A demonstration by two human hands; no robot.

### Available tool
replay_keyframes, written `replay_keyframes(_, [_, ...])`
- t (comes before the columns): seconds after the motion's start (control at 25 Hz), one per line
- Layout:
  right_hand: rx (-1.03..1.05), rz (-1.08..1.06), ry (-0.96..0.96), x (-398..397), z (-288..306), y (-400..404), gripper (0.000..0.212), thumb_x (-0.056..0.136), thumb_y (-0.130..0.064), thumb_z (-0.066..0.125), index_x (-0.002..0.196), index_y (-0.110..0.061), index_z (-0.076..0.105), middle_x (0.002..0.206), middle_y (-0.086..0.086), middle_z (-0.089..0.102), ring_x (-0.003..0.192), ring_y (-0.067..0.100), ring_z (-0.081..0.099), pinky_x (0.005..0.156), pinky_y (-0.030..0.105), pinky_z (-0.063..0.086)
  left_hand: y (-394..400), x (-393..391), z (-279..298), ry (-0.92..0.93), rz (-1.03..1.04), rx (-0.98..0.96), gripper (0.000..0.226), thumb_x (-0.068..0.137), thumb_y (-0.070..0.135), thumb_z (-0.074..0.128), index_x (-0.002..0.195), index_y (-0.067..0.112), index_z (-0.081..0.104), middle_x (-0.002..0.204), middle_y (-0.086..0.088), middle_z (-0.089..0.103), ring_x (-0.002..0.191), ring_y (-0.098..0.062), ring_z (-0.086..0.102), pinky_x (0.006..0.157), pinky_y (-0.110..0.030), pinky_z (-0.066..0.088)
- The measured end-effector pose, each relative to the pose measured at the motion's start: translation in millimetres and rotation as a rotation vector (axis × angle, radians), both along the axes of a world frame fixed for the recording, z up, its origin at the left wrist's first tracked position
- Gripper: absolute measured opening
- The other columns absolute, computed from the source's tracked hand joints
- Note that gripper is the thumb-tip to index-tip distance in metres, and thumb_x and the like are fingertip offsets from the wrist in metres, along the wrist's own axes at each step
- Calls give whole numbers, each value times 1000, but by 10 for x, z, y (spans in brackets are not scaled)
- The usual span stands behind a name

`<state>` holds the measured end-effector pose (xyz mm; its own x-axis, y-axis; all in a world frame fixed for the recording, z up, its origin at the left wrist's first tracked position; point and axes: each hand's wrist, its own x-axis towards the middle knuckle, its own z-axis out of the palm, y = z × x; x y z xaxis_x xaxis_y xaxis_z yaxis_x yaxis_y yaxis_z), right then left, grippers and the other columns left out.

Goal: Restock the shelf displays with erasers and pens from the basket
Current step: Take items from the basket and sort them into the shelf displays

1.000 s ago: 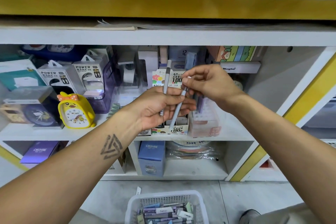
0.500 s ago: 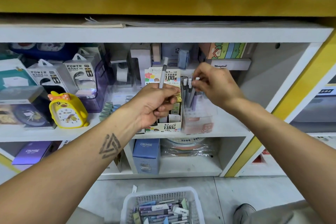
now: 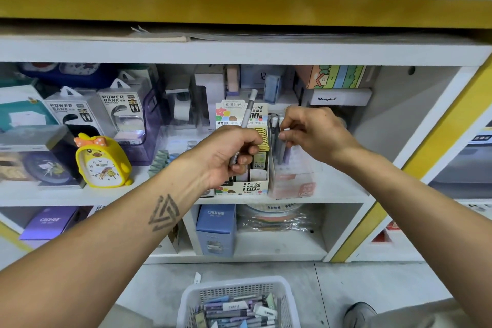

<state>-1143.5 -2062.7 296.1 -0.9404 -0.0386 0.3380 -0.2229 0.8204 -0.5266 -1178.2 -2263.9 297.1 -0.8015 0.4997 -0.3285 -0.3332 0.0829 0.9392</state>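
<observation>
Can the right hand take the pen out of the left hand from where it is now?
Probably yes: the pen sticks up clear above the left hand, the right hand is close beside it, nothing between.

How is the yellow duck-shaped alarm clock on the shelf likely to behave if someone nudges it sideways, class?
The yellow duck clock stands upright on small feet, so it would probably slide or rock before tipping. Its glossy, plastic-looking body suggests it is light for its size. Its rounded sides may be slippery to grip; the bow on top offers little hold.
</observation>
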Motion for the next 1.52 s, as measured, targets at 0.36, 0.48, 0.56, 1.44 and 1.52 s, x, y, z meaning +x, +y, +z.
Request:
replay_keyframes(0.36, [-478,39,-137,-8,150,-85,34,99,-8,56,131,-17,63,93,-2,73,75,5,63,63,20,47,86,145,36,101,-76,-48,17,85,-10,49,92,3,58,61,-5,42,50,-12,30,40,-18,16])
replay_keyframes(0.48, [-918,201,-176,26,249,-174,28,96,2,56,123,-2,61,100,17,75,74,22,65,58,24,49,138,177,31,141,-71,-104,19,86,-8,50,98,6,55,61,-5,41,49,-12,31,39,-18,18])
replay_keyframes(0.56, [-885,198,-82,39,300,-181,19,97,3,56,113,2,64,93,20,74,68,22,64,59,24,52,165,190,21,217,-78,-159,10,88,-3,56,94,5,54,66,-5,44,53,-13,37,39,-21,27])
replay_keyframes(1.44, [46,-18,109,-89,-89,-85,11,92,-12,67,90,-21,60,77,-9,65,74,7,64,68,33,54,133,182,-440,1310,-143,-776,37,76,54,75,108,36,70,119,8,34,119,-15,28,92,-31,27])
replay_keyframes(1.52, [81,-11,161,-104,-69,-102,4,92,-12,67,91,-15,69,81,-3,68,76,15,64,72,37,55,157,193,-453,1336,-114,-771,31,78,54,72,102,35,73,117,7,36,116,-16,29,89,-33,28])
